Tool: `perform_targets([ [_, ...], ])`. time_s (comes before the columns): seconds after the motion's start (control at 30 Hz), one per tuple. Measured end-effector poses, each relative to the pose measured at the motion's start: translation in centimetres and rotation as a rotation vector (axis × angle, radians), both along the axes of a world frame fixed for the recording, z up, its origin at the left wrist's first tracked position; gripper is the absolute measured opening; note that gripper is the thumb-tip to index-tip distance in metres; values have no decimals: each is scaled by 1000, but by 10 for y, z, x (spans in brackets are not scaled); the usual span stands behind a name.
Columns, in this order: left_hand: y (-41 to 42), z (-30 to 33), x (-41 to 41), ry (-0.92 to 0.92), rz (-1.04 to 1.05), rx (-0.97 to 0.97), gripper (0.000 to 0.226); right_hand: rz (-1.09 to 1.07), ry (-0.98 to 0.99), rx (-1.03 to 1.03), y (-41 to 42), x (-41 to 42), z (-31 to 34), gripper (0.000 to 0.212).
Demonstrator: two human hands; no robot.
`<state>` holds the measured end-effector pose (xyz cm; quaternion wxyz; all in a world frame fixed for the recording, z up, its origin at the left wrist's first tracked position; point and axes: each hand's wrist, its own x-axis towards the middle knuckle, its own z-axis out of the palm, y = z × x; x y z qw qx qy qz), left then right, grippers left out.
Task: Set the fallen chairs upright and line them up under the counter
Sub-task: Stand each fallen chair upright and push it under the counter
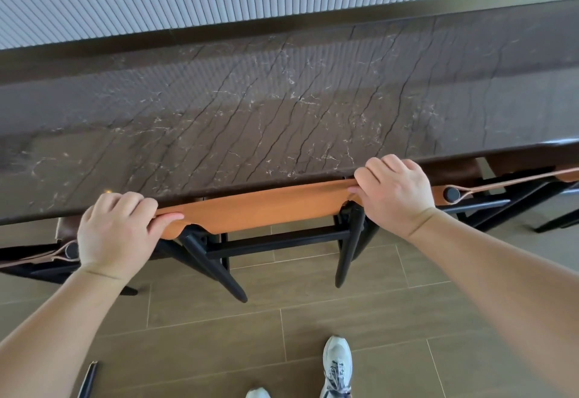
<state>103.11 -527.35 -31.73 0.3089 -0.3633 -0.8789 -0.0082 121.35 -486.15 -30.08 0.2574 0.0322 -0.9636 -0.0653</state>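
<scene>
Chairs stand in a row at the counter, and none in view lies on the floor. At the far left, a chair stands upright with its black frame and strap just beside the left hand; most of it is cut off or hidden under the counter edge. The left hand curls over the left end of the middle chair's orange back, thumb pressed along the leather. That chair is upright, its back tucked just below the counter edge, its black legs on the tile floor. The right hand grips the right end of the same back, fingers curled over the top. At the far right, another chair stands upright and pushed in. Judging from this, the righting looks done here; what seems left is squaring the middle chair with its neighbours. Whether other chairs lie out of view, I cannot tell.
</scene>
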Motion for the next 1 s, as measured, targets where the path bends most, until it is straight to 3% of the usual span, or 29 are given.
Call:
perform_targets([
  [0.5,17,-16,63,-14,-48,-54,43,-44,-55,-53,18,29,-21,23],
  [1.0,1,-8,-11,20,-99,-82,44,-53,-43,-45,-4,0,-16,26],
])
